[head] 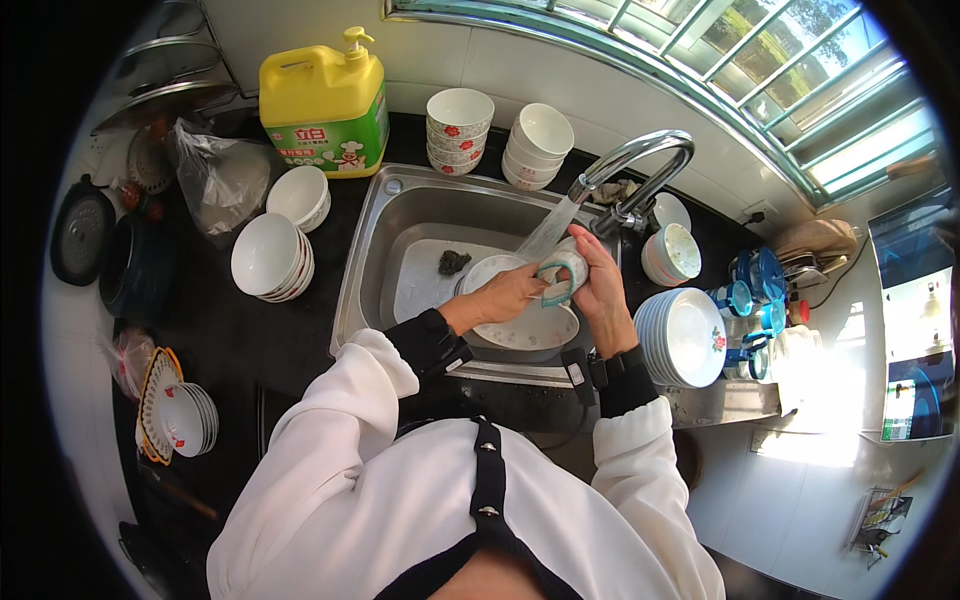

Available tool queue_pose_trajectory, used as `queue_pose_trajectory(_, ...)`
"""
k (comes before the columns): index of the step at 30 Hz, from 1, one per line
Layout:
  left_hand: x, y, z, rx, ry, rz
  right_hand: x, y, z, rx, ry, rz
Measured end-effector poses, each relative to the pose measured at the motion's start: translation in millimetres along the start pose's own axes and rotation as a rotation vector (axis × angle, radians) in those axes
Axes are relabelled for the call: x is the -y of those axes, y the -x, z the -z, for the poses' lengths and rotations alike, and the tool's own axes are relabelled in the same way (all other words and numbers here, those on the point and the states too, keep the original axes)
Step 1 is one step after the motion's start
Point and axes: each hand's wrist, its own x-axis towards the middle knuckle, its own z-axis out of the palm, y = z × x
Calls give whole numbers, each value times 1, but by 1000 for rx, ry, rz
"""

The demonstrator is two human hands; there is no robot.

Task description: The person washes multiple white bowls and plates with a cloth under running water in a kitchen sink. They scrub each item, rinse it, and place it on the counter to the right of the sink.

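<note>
Both my hands are over the right part of a steel sink (pixel 375 247). My left hand (pixel 504 296) grips the near left side of a white cloth with a teal edge (pixel 562 274). Around the cloth's right side curls my right hand (pixel 600 289); whether a small dish is inside the cloth cannot be told. Water pours from the chrome faucet (pixel 637 169) just behind the hands. Below them lie a white oval dish (pixel 525 334) and a white plate (pixel 487 270), partly hidden. A dark scouring pad (pixel 454 262) lies on the sink's floor, further left.
Behind the sink stand a yellow detergent jug (pixel 322 105) and stacked bowls (pixel 459 124), (pixel 536 142) stacked white bowls. More bowls (pixel 270 255) stand left. At right are stacked plates (pixel 682 337), a food-specked bowl (pixel 681 251) and blue-lidded jars (pixel 765 277).
</note>
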Motion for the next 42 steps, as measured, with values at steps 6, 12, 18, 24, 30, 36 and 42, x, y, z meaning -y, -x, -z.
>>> queue_pose_trajectory(6, 6, -18, 36, 148, -301, -88, 13, 17, 47, 130, 1638, 384)
queue_pose_trajectory(12, -3, -22, 53, 215, -446, -104, -3, 1, 67, 125, 1634, 674)
queue_pose_trajectory(18, -15, -27, 72, 278, -412, -87, 7, 9, 72, 226, 501, 41)
queue_pose_trajectory(24, -28, -44, 76, 242, -319, -147, -44, -15, 93, 78, -137, -335)
queue_pose_trajectory(30, -25, -49, 71, 356, -436, -48, -71, -18, 117, 320, 43, -450)
queue_pose_trajectory(36, -14, -46, 69, 408, -255, 52, -66, -14, 109, 463, 328, -492)
queue_pose_trajectory(42, 3, -47, 72, 306, -111, 137, -57, -2, 124, 659, -94, -453)
